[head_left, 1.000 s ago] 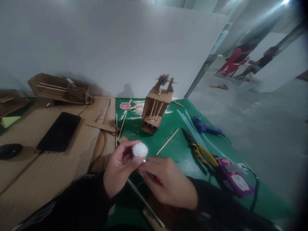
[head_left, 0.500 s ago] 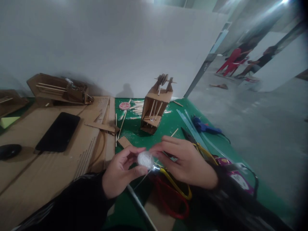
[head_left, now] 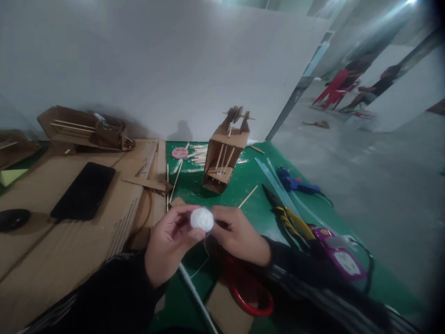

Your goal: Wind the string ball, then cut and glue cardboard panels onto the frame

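My left hand grips a small round ball of white string between thumb and fingers, above the front of the green table. Against the ball's right side, my right hand is closed, its fingers curled; whatever they pinch is hidden. From beneath the ball a loose strand hangs down in a curve. Below my right wrist lies a red scissor-like handle, partly covered by the sleeve. Beyond both hands stands a tall cardboard frame with thin sticks inside and cardboard discs on a skewer on top.
Yellow-handled pliers, a blue glue gun, clear glue sticks and a purple box lie at right. A black phone rests on cardboard at left. Thin wooden sticks lie behind. People sit far right.
My right hand has moved left and its fingers have closed in beside the ball. My left hand has raised the ball slightly leftward. The pliers now show more fully; a yellow handle is now out of sight.
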Tool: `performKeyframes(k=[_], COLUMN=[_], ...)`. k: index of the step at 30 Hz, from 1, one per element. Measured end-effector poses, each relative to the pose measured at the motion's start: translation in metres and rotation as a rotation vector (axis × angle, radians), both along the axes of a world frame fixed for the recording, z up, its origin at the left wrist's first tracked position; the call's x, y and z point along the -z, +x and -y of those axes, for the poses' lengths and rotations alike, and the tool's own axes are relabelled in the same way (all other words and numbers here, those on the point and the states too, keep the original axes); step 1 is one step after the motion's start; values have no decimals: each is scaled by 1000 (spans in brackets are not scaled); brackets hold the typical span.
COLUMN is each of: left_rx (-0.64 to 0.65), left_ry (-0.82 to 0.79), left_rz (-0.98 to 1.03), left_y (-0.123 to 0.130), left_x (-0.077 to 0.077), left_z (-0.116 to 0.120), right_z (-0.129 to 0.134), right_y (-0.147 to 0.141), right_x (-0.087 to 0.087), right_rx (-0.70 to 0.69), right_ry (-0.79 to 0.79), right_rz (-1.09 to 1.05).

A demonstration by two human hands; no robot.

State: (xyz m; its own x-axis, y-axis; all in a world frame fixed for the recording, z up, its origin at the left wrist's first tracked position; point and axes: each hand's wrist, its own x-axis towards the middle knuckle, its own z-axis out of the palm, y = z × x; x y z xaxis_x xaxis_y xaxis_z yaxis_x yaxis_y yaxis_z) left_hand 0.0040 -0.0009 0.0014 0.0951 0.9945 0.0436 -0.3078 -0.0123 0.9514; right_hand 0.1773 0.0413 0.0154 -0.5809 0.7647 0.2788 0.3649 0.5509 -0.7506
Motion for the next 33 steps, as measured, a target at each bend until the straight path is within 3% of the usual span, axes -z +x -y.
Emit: performKeyframes(k=[7,13,19,28,33], left_rx=[-81,54,175,260,254], left_ry=[59,24,9,-2,8], left_rz=[-267,-254,-190,-58,21], left_y=[-3,1,-2,-4,-3], left_x=[4,3,2,4,0], left_z=[0,4,5,5,8], right_z=[26,31,16,-12,-26], right_y=[10,19,23,26,20], right_x=[-17,-40,-56,-44,-34], right_rx=[-16,-51,-144,-134,-104], right_ry=[131,273,397,419,277], right_rz=[236,297,349,171,-48])
